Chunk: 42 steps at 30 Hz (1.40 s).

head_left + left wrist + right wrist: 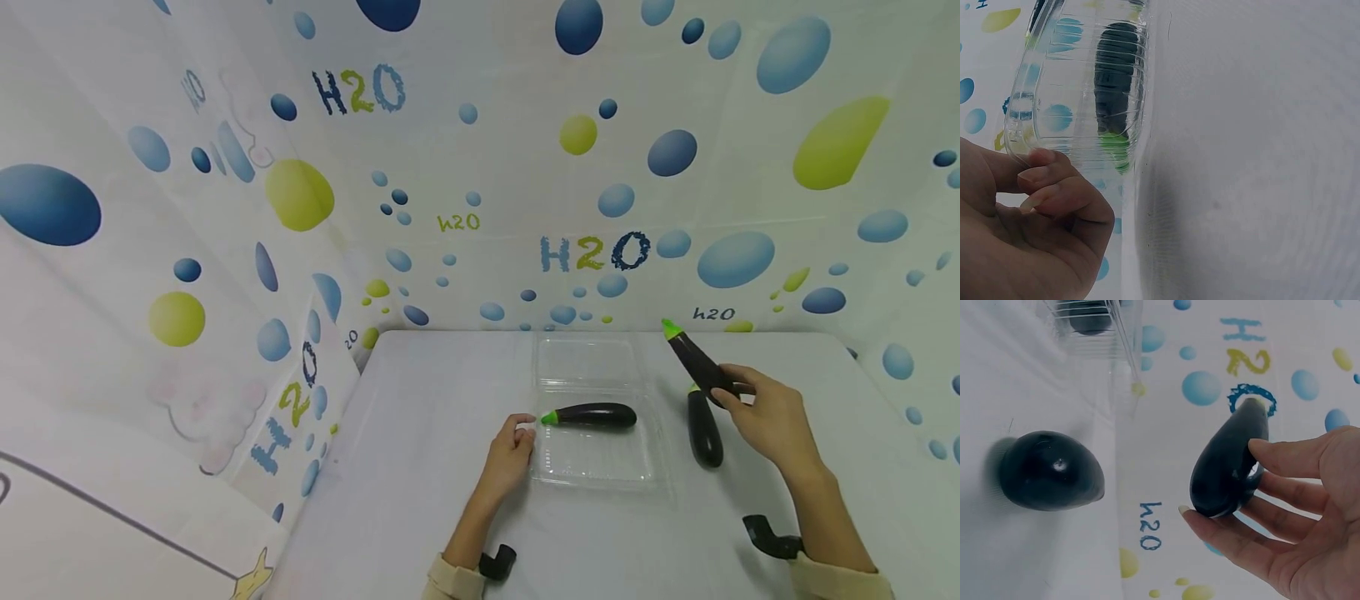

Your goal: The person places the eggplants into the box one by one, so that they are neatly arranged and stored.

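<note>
A dark eggplant (699, 362) with a bright green stem end is held up by my right hand (767, 410), thumb on one side and fingers on the other. Below it, a second eggplant (705, 429) lies on the table, partly overlapped by the held one in the head view. My left hand (512, 452) grips the left edge of a clear plastic clamshell box (592, 467), its fingers curled at the rim. Inside the box a third eggplant (598, 415) lies crosswise, its green end toward my left hand. The left wrist view shows this eggplant (1114, 81) through the box's ribbed wall.
The box's clear lid (585, 358) lies folded back toward the far edge of the white table (435, 375). Behind the table hangs a white sheet (510, 158) printed with blue and green dots. Black straps (772, 537) sit at both wrists.
</note>
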Tool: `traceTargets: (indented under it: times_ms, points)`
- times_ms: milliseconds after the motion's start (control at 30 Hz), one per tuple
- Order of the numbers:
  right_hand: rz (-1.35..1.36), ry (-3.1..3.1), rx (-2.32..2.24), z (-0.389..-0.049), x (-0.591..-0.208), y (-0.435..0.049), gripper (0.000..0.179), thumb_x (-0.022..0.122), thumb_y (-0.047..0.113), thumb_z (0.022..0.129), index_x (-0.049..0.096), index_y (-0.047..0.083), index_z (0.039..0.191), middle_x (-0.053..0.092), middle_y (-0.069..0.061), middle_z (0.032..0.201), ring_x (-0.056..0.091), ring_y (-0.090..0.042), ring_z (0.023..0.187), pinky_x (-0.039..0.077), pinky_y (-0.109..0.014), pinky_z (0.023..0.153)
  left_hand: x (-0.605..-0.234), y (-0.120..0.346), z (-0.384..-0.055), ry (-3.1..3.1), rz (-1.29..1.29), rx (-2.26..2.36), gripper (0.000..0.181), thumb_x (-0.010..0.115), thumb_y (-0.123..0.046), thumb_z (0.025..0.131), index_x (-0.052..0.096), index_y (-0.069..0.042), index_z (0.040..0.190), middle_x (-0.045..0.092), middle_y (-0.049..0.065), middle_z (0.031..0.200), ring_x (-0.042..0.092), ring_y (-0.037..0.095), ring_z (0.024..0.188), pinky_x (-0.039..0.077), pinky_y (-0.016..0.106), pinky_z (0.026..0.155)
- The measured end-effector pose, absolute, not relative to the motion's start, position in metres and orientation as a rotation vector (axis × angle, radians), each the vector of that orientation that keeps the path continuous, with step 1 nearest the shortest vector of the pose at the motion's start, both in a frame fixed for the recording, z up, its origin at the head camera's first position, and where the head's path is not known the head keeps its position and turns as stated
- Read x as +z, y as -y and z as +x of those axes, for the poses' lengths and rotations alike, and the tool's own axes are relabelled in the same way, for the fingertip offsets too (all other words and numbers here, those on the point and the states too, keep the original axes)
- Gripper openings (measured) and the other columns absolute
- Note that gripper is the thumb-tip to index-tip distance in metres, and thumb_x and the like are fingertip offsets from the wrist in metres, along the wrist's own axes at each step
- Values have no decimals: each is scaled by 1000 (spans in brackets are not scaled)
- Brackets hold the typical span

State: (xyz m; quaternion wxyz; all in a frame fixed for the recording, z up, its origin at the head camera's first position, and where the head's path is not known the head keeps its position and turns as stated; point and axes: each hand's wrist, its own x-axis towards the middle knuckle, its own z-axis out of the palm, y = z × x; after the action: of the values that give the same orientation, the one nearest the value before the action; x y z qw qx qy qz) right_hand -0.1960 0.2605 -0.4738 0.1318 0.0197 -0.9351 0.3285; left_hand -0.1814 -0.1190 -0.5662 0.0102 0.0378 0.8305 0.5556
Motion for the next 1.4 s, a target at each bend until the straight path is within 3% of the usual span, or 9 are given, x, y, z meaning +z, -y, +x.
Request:
traceTargets:
  times_ms: [667, 900, 1400]
  points:
    - [280, 2715, 965, -210, -464, -244, 45, 71, 17, 100, 60, -1, 140, 65, -30, 129, 64, -50, 116, 56, -60, 85, -566, 118, -182, -2576, 108, 1741, 29, 50, -17, 110, 57, -5, 136, 52, -5, 71, 45, 7, 61, 37, 24, 57]
    - [335, 2732, 983, -214, -461, -240, 44, 73, 13, 99, 61, -1, 139, 66, -29, 126, 64, -49, 114, 56, -60, 86, -564, 118, -181, -2575, 106, 1744, 30, 50, -16, 109, 57, -4, 136, 55, -1, 73, 47, 8, 62, 37, 24, 57]
    - [421, 2786, 977, -220, -454, -234, 42, 73, 10, 98, 63, 0, 137, 68, -27, 124, 68, -45, 111, 56, -59, 87, -564, 117, -182, -2584, 99, 1740, 29, 50, -16, 109, 58, -5, 135, 52, -6, 70, 46, 8, 60, 36, 23, 55]
